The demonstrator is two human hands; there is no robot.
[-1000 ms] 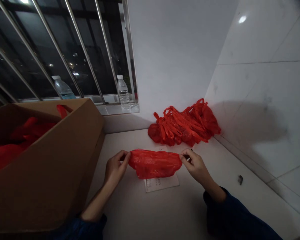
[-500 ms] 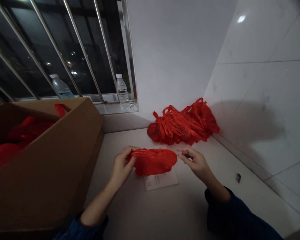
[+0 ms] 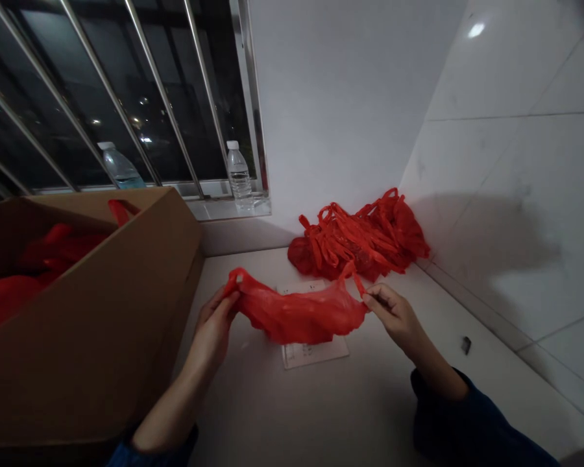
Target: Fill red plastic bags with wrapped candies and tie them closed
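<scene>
Paper sheet (image 3: 315, 353) under red bag (image 3: 296, 316) (print illegible)

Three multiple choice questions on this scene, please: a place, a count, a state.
1. Where is the heap of red plastic bags? A: in the box. B: on the counter. C: on the windowsill.
2. How many water bottles show? A: two. B: three. C: one.
3. The single red bag is: A: folded flat. B: inside the box. C: stretched between both hands.

1 B: it lies against the tiled wall.
2 A: both stand on the windowsill.
3 C: the left hand and right hand pinch its handles.
</scene>
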